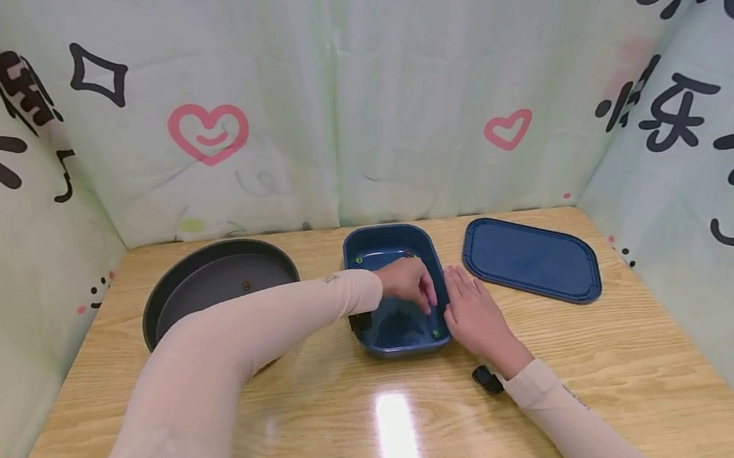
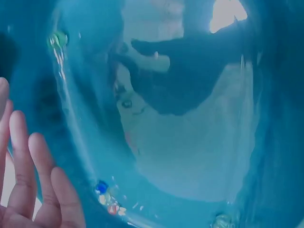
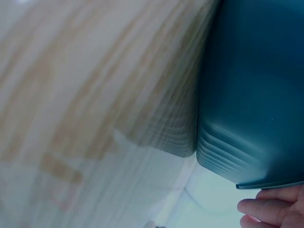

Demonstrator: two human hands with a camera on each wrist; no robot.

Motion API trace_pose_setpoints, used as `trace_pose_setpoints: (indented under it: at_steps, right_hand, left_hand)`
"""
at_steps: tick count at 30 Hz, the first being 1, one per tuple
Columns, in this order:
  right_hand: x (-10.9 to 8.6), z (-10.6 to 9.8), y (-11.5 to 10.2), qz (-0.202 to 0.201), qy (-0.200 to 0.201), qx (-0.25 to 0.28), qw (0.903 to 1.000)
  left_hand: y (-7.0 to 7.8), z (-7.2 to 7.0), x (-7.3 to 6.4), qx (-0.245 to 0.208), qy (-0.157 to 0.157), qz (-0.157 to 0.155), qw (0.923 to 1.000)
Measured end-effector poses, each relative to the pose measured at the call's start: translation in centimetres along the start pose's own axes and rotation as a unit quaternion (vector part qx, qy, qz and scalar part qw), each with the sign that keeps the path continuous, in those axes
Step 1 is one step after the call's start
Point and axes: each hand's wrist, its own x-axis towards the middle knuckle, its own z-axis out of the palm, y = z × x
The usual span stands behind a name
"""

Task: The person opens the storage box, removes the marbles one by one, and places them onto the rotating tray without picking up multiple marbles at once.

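Blue container runs lengthwise front to back, left hand inside seemingly relaxed, right hand outstretched alongside.

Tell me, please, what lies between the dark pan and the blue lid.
In the head view, the blue container stands between the pan and the lid, with the left hand over it and the right hand at its rim.

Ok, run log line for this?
left hand: inside blue container | right hand: against container's side | blue lid: on table
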Motion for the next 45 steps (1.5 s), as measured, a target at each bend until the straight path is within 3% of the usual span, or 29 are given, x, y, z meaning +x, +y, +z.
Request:
trace_pose_setpoints:
  at_steps: [7, 21, 25, 32, 36, 45]
  right_hand:
    - [0.0, 0.0, 0.0, -0.001, 0.001, -0.001, 1.0000]
    - [0.1, -0.1, -0.1, 0.002, -0.006, 0.008, 1.0000]
    - [0.1, -0.1, -0.1, 0.003, -0.007, 0.008, 0.9999]
    - [0.1, -0.1, -0.1, 0.002, -0.008, 0.009, 0.9999]
    - [0.1, -0.1, -0.2, 0.001, -0.008, 0.007, 0.9999]
    - [0.1, -0.1, -0.2, 0.001, -0.002, 0.001, 1.0000]
  left_hand:
    - [-0.2, 0.5, 1.2, 0.013, -0.031, 0.009, 0.9994]
    - [0.2, 2.4, 1.4, 0.004, -0.088, 0.001, 0.9961]
    - [0.1, 3.0, 1.5, 0.006, -0.083, -0.008, 0.9965]
    - [0.3, 3.1, 1.1, 0.026, -0.086, 0.004, 0.9959]
    - [-0.1, 2.6, 1.3, 0.022, -0.086, -0.004, 0.9960]
    - [-1.0, 0.8, 0.9, 0.004, -0.051, -0.032, 0.9982]
